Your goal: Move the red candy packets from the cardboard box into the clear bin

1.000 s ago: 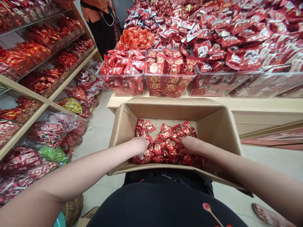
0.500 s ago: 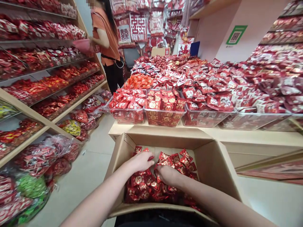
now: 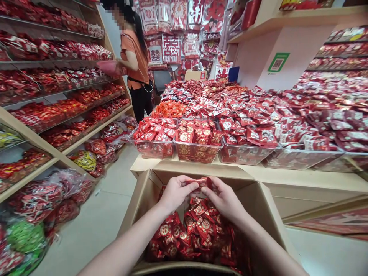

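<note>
Left grip (image 3: 173, 193), right grip (image 3: 225, 195), red packaging (image 3: 203, 183) between

Dbl-happiness char "囍" on lg red/white wall poster (image 3: 171, 49) & on smaller poster (image 3: 155, 57) just beside it, QR code on green-framed sign (image 3: 278, 62) on pink pillar (image 3: 251, 63), w/ fine print below too sm. to read, ditto gold print on red pkts (image 3: 204, 226) in box (image 3: 266, 214).

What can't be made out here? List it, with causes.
Head view:
- Full print on small red wrapped packet: covered by left hand and right hand.
- Bottom of brown cardboard box: mostly under red-and-gold packets.
- Fine pattern on green-framed square sign: too small.
- Contents of pink bowl: hidden by its side.
</note>
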`<state>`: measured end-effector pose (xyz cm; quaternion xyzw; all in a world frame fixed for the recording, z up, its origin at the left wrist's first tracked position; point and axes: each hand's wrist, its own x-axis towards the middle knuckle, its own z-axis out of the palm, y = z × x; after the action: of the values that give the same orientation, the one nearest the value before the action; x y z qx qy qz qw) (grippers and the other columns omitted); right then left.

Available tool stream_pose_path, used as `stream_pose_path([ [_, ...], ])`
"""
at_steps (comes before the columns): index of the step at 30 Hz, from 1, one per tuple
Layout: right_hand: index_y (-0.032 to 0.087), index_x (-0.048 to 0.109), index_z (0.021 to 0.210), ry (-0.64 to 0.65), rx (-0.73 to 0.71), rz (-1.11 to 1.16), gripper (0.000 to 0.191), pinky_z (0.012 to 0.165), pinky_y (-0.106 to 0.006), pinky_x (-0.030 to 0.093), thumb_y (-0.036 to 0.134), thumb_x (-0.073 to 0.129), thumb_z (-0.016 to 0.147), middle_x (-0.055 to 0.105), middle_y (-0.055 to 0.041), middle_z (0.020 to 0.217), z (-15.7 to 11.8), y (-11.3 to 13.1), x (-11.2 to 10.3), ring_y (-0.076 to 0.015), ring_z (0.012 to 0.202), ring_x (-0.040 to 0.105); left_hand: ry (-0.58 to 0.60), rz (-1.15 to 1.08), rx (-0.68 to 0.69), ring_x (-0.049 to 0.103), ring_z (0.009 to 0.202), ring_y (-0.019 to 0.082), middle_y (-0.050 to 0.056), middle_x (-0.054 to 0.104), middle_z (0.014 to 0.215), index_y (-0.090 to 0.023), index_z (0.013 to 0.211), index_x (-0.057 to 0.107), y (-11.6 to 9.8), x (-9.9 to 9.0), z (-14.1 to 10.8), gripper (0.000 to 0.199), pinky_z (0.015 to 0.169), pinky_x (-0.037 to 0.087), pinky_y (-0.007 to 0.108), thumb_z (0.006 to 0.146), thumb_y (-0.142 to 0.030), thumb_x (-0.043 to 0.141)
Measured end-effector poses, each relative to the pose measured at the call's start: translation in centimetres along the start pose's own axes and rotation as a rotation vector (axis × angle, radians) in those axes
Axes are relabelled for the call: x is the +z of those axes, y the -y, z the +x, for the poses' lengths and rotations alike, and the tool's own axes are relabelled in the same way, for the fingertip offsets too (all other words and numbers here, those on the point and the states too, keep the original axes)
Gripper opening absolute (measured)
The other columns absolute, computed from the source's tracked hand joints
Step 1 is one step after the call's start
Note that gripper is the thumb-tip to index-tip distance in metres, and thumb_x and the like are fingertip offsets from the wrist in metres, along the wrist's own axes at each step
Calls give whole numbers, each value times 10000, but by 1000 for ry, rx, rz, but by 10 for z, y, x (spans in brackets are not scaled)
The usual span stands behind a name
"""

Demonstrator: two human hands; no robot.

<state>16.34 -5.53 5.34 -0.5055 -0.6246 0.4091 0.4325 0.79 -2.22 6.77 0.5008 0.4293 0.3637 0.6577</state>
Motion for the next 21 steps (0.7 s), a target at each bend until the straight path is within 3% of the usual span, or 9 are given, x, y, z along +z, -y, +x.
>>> stream_pose_path([
  [4,212,522,995,-14,-16,19,307,635,-296,472,358,551,725,612,-45,856,2,-3,-13,-165,703,570,44,267,156,559,547,114,24,639,633,-127,708,643,-12,3,7,218,530,453,222,631,-330,648],
  [7,198,565,882,20,-7,145,212,687,-307,465,343,557,728,629,-40,833,2,-1,-17,-175,755,575,28,215,163,529,485,97,11,618,573,-117,693,631,-16,8,9,242,487,433,211,654,-356,624],
  [12,190,554,918,55,42,359,252,730,-317,461,296,611,697,630,-35,835,3,5,-19,-162,766,577,58,134,164,519,485,86,3,604,567,-121,704,621,-21,18,16,256,480,416,195,680,-375,597],
  [16,191,547,884,-124,87,570,235,703,-277,467,269,636,681,627,-9,781,5,5,-19,-115,684,577,52,-57,118,544,551,78,-5,623,650,-143,827,606,-25,29,20,244,528,430,186,687,-343,601],
  [21,190,527,850,-190,48,522,233,692,-268,470,246,654,662,617,-11,782,4,3,-18,-118,702,575,-28,-142,88,510,492,58,-12,602,569,-114,675,595,-19,37,22,204,522,422,184,605,-289,673],
])
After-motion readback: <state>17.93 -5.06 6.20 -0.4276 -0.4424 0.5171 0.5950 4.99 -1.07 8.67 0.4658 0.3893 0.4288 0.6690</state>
